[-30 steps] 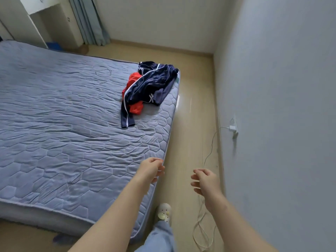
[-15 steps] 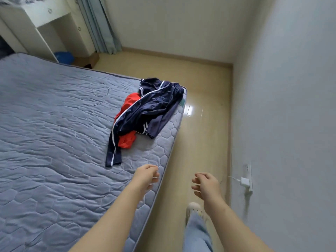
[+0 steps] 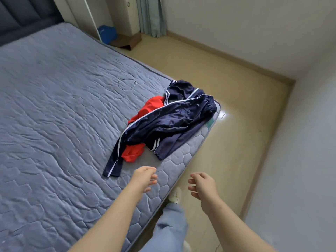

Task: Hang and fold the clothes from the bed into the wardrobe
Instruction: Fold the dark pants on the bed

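Both empty hands, left hand (image 3: 143,179) and right hand (image 3: 202,184), fingers loosely curled, reach toward the clothes pile (image 3: 163,122) at twelve o'clock on the bed (image 3: 54,115), seemingly to grab it.

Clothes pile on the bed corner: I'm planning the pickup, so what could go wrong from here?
The navy track trousers lie tangled over the red garment at the mattress edge; lifting one may drag the other onto the floor. The thin cable lying near them could possibly snag too.
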The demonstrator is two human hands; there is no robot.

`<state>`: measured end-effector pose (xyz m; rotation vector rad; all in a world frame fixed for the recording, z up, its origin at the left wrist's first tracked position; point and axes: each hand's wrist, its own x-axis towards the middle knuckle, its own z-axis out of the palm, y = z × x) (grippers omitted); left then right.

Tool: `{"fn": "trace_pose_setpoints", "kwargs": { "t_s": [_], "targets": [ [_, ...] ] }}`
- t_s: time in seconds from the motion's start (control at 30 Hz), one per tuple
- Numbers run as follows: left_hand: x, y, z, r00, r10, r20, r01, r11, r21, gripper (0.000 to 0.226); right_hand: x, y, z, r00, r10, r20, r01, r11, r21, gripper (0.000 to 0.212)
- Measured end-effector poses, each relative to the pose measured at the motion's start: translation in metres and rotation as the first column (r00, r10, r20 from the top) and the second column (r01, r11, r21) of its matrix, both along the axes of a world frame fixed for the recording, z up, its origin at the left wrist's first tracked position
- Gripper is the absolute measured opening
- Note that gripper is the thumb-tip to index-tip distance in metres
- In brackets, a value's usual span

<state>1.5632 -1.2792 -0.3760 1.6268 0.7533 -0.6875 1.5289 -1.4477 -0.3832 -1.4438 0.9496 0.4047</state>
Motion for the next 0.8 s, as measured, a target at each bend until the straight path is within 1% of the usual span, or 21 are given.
{"fn": "trace_pose_setpoints", "kwargs": {
  "t_s": [0.1,0.2,0.27,0.4,0.5,0.57,0.63,0.7,0.8],
  "targets": [
    [0.056,-0.003,-0.013,0.997,0.072,0.015,-0.072,0.997,-0.004,0.011,0.061,-0.005,-0.009,0.998,0.059,-0.006,-0.059,0.998,-0.015,0.015],
    [0.116,-0.007,-0.02,0.994,0.109,-0.018,-0.109,0.994,0.004,0.011,0.126,-0.01,-0.014,0.991,0.13,-0.039,-0.132,0.99,-0.047,0.013],
    [0.144,-0.009,-0.024,0.993,0.115,-0.012,-0.115,0.993,0.01,0.012,0.154,-0.013,-0.018,0.985,0.163,-0.054,-0.165,0.985,-0.044,0.012],
    [0.194,-0.011,-0.047,0.993,0.112,-0.031,-0.109,0.992,0.063,0.014,0.203,-0.014,-0.035,0.963,0.244,-0.117,-0.251,0.967,-0.048,0.013],
    [0.231,-0.013,-0.082,0.991,0.122,-0.048,-0.115,0.985,0.13,0.016,0.248,-0.018,-0.06,0.935,0.313,-0.167,-0.326,0.943,-0.062,0.012],
    [0.244,-0.016,-0.104,0.995,0.074,-0.068,-0.058,0.976,0.209,0.017,0.272,-0.019,-0.079,0.907,0.365,-0.211,-0.386,0.92,-0.068,0.011],
    [0.255,-0.021,-0.122,0.996,-0.037,-0.085,0.062,0.948,0.311,0.016,0.295,-0.02,-0.096,0.881,0.411,-0.236,-0.437,0.897,-0.07,0.012],
    [0.278,-0.034,-0.148,0.985,-0.155,-0.078,0.172,0.913,0.369,0.03,0.325,-0.024,-0.123,0.87,0.427,-0.248,-0.453,0.89,-0.056,0.013],
    [0.312,-0.063,-0.176,0.953,-0.294,-0.075,0.296,0.842,0.45,0.037,0.354,-0.038,-0.161,0.841,0.448,-0.304,-0.473,0.881,-0.01,0.013]
  ]
}}
